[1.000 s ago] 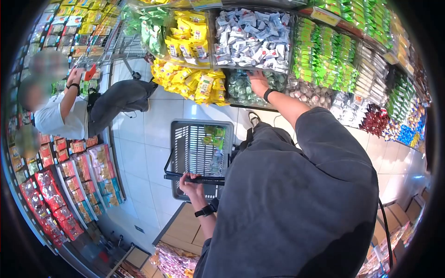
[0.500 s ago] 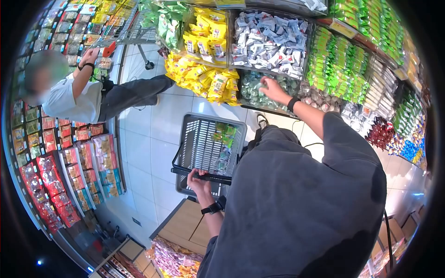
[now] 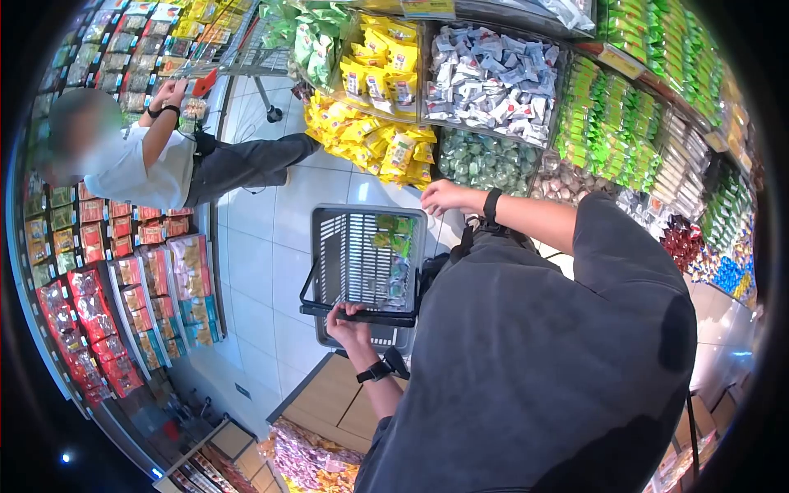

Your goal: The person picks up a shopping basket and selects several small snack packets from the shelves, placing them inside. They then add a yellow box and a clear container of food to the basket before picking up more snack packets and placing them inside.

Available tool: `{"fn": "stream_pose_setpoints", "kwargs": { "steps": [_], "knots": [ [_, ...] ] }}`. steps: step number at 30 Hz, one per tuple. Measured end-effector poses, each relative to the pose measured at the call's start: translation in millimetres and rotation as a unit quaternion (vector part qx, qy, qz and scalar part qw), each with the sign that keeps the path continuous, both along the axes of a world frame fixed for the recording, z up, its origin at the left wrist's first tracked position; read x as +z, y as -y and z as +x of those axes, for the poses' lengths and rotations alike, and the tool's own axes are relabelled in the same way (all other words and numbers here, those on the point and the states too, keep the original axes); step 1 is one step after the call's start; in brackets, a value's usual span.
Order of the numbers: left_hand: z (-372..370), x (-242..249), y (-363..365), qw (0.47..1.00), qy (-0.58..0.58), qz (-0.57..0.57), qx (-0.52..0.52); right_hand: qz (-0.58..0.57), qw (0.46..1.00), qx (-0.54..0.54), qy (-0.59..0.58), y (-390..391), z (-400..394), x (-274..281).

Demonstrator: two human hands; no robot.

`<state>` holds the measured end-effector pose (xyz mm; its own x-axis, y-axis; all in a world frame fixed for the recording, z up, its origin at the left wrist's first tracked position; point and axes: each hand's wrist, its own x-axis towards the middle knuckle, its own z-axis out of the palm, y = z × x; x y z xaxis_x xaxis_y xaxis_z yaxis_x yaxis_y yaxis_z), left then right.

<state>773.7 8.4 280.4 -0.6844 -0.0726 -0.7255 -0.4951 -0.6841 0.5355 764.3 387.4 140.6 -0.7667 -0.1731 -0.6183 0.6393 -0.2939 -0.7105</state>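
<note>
My left hand point(image 3: 348, 329) is closed around the black handle of a grey shopping basket point(image 3: 319, 246). Green and clear wrapped packets point(image 3: 399, 246) lie along the right side inside the basket. Just above the basket's upper right corner is my right hand point(image 3: 445, 198), its fingers curled together; whatever they hold, if anything, is too small to make out. Past that hand sits a bin of dark green clear-wrapped sweets point(image 3: 485, 162). To its left spill yellow packets point(image 3: 370, 146), and white wrapped pieces point(image 3: 493, 78) fill the bin behind.
A person point(image 3: 148, 164) in a light shirt stands at the left, hands on a shopping cart point(image 3: 246, 62). Racks of hanging packets point(image 3: 99, 312) line the left side. Green packets point(image 3: 612, 123) fill bins at right. A wooden display unit point(image 3: 329, 403) stands close below the basket.
My right hand has left the green sweets bin and come down and left toward the basket's corner. My left hand still grips the handle, with the basket shifted slightly.
</note>
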Motion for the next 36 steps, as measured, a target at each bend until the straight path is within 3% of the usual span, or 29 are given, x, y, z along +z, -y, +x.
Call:
{"fn": "stream_pose_setpoints", "kwargs": {
  "steps": [4, 7, 11, 12, 14, 17, 18, 19, 23, 24, 26, 28, 30, 32, 36],
  "knots": [
    [-12, 1, 21, 1.000, -0.011, 0.021, 0.016, -0.227, 0.959, -0.144, 0.088, -4, -22, -4],
    [-29, -5, 33, 0.997, 0.004, 0.063, 0.037, -0.312, 0.927, -0.165, 0.130, 10, -54, -19],
    [-66, -32, 61, 0.996, 0.027, 0.068, 0.047, -0.303, 0.898, -0.250, 0.199, 33, -98, -49],
    [-78, -42, 70, 0.997, 0.031, 0.051, 0.040, -0.269, 0.884, -0.302, 0.236, 40, -110, -63],
    [-105, -49, 84, 0.996, 0.055, 0.060, 0.034, -0.193, 0.880, -0.384, 0.200, 49, -123, -88],
    [-150, -47, 107, 0.997, 0.046, 0.059, -0.001, -0.282, 0.830, -0.458, 0.148, 50, -124, -94],
    [-163, -41, 110, 0.998, 0.034, 0.043, -0.016, -0.316, 0.779, -0.516, 0.163, 53, -127, -83],
    [-176, -43, 115, 0.998, 0.040, 0.050, -0.019, -0.309, 0.784, -0.511, 0.168, 50, -123, -100],
    [-216, -59, 128, 0.995, 0.059, 0.070, -0.036, -0.193, 0.838, -0.510, -0.032, 51, -111, -175],
    [-222, -60, 130, 0.995, 0.063, 0.075, -0.037, -0.171, 0.805, -0.563, 0.081, 60, -114, -82],
    [-236, -73, 138, 0.995, 0.031, 0.060, -0.076, -0.126, 0.826, -0.545, 0.062, 70, -112, -37],
    [-253, -67, 140, 0.994, 0.025, 0.057, -0.090, 0.017, 0.862, -0.497, 0.096, 84, -117, 14],
    [-270, -67, 142, 0.991, 0.024, 0.081, -0.103, 0.114, 0.880, -0.458, 0.051, 89, -116, 15],
    [-285, -59, 136, 0.989, 0.017, 0.080, -0.122, 0.160, 0.892, -0.416, 0.078, 112, -133, 80],
    [-305, -60, 128, 0.984, 0.018, 0.075, -0.163, 0.132, 0.968, -0.208, 0.045, 142, -156, 97]
  ]
}}
